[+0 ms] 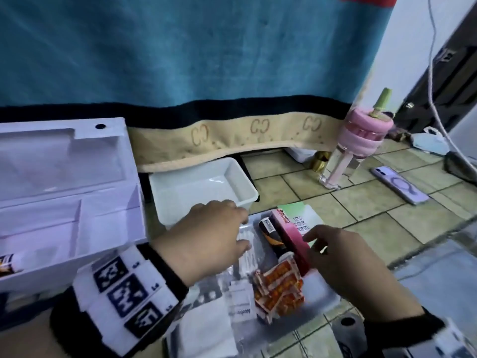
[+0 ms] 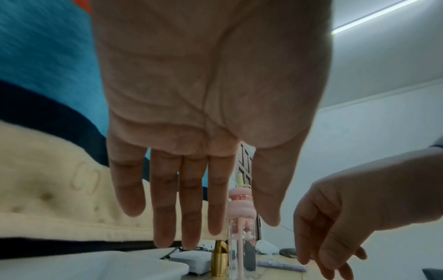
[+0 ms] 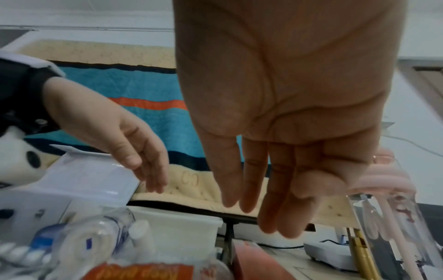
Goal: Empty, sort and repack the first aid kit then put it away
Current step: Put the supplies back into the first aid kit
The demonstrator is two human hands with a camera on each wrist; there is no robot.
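Note:
The white first aid kit box stands open on the left of the floor, a tube lying in its front compartment. Supplies lie in a heap before me: a pink box, a dark tube, orange plaster packs, cotton swabs, white gauze. My left hand hovers over the swabs with straight fingers, holding nothing. My right hand hangs over the pink box, fingers relaxed and empty.
A white inner tray sits empty behind the heap, against the blue bedspread. A pink-lidded clear bottle, a phone, a face mask and a cable lie to the right on the tiled floor.

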